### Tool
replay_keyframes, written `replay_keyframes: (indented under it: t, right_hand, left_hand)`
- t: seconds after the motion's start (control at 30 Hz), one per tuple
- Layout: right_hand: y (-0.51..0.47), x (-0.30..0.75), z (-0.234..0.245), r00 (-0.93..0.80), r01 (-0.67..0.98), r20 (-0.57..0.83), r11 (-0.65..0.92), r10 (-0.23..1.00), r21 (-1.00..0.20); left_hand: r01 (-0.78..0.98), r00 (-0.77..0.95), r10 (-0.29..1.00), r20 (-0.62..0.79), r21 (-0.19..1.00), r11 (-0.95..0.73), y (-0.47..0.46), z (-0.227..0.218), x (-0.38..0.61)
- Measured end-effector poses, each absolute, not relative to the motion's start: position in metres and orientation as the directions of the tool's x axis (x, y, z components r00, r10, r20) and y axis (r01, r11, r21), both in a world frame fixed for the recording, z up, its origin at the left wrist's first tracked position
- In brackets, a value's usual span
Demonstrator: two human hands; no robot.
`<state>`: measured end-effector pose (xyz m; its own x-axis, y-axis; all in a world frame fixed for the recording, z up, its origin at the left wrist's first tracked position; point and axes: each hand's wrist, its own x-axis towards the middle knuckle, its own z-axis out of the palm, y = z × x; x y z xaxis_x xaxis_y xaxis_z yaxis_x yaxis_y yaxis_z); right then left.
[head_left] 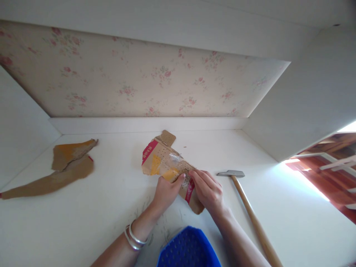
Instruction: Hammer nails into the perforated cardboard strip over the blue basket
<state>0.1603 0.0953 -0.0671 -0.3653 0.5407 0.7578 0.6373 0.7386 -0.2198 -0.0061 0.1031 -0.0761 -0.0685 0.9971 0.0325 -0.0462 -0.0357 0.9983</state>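
Observation:
Both hands grip a torn piece of cardboard with red printed strips, yellow tape patches and many small holes. My left hand is closed on its lower edge, thumb lying on top. On the right part of the same piece, my right hand pinches near the upper edge, fingertips close to the left thumb. A clear, shiny bit of tape sticks to the middle of the cardboard. Whether something small sits between the right fingertips is hidden.
A hammer with a wooden handle lies right of my right hand. Below my hands stands a blue perforated basket. Another torn cardboard piece lies at the left. White panels enclose the surface, with floral wallpaper at the back.

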Motion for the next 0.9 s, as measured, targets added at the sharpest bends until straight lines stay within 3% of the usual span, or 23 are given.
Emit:
replay_keyframes:
  t: [0.3,0.67,0.9]
  right_hand:
    - [0.0915,0.1619,-0.0674,-0.372,0.613,0.817,0.778,0.441,-0.141]
    - [0.0903,0.1615,-0.0701,-0.334,0.656,0.815,0.738,0.473,-0.16]
    - [0.0881,0.1559,-0.0697,-0.341,0.707,0.787,0.692,0.514,-0.146]
  left_hand:
    - [0.092,-0.147,0.959,0.244,0.968,-0.232,0.0982,-0.0806,-0.0025]
    - [-0.007,-0.167,0.964,0.206,0.978,-0.21,0.0929,-0.0747,-0.0029]
    - [-0.069,-0.199,0.979,0.035,0.996,-0.049,0.099,-0.0753,-0.0059]
